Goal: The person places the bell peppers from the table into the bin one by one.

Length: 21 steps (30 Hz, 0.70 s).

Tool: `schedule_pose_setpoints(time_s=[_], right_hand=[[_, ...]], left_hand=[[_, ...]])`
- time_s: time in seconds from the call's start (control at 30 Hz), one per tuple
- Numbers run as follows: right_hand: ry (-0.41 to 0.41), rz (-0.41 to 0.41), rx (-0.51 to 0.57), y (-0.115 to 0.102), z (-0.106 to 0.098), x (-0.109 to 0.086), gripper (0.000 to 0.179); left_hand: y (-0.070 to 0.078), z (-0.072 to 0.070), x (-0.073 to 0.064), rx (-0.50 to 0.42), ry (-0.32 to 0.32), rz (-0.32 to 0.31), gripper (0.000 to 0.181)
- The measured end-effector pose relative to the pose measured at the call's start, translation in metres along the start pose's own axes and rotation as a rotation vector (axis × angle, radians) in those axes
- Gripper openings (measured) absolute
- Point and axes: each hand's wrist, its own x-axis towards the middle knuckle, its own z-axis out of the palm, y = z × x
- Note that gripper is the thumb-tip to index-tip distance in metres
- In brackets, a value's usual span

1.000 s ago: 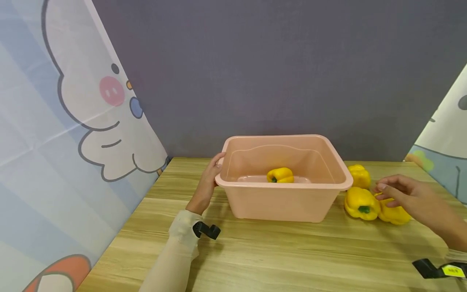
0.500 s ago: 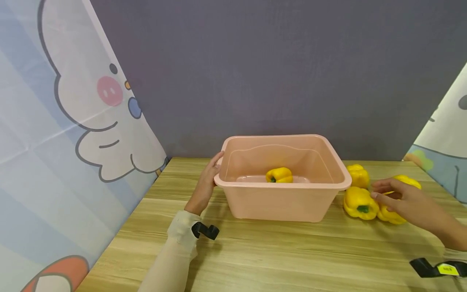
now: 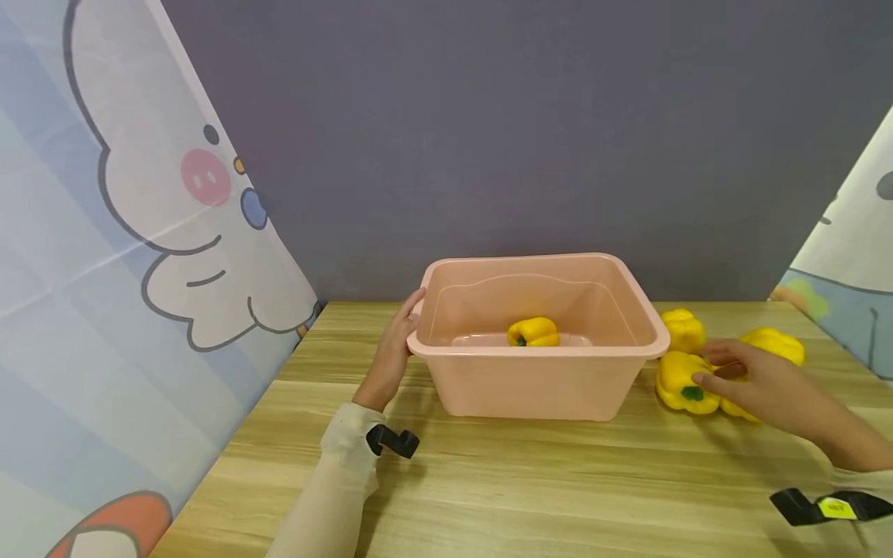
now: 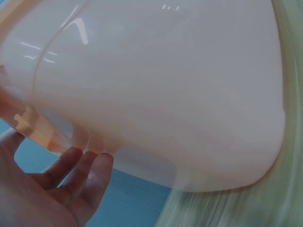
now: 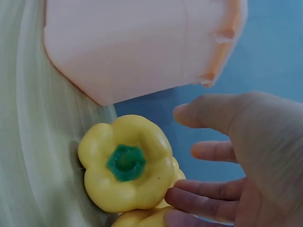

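A pink plastic bin (image 3: pixel 530 384) stands on the table with one yellow bell pepper (image 3: pixel 536 332) lying inside. My left hand (image 3: pixel 392 356) holds the bin's left rim, and in the left wrist view its fingertips touch the outer wall under the lip. Right of the bin, several yellow bell peppers sit close together: a front pepper (image 3: pixel 680 380) with a green stem, a back pepper (image 3: pixel 684 332) and a right pepper (image 3: pixel 774 345). My right hand (image 3: pixel 770 391) is over this group, fingers spread and thumb apart, partly hiding another pepper. Whether its fingertips touch one I cannot tell.
The wood-grain table (image 3: pixel 530 488) reaches back to a dark grey panel (image 3: pixel 530 124) behind the bin. Cartoon-printed sheets (image 3: pixel 167 271) hang at both sides. A black wrist strap mount (image 3: pixel 392 441) sits on the left sleeve.
My right hand has moved left and a little lower over the peppers, and the right pepper has come into view behind it. The left hand keeps its hold on the bin.
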Motion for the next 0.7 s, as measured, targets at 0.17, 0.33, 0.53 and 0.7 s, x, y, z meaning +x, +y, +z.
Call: schedule_pose_setpoints(time_s=[0.17, 0.33, 0.53, 0.7], right_hand=[[0.018, -0.053, -0.050, -0.004, 0.005, 0.003, 0.066], [0.014, -0.069, -0.090, -0.007, 0.007, 0.003, 0.068], [0.005, -0.065, -0.133, -0.009, 0.011, 0.004, 0.074], [0.017, -0.086, -0.182, -0.010, 0.015, 0.003, 0.078]], left_hand=[[-0.001, -0.001, 0.000, -0.010, -0.002, 0.000, 0.056], [-0.001, 0.000, 0.000, -0.008, 0.008, -0.009, 0.055], [0.000, 0.001, 0.000, -0.014, 0.026, -0.015, 0.055], [0.000, 0.001, 0.000, -0.013, 0.032, -0.015, 0.054]])
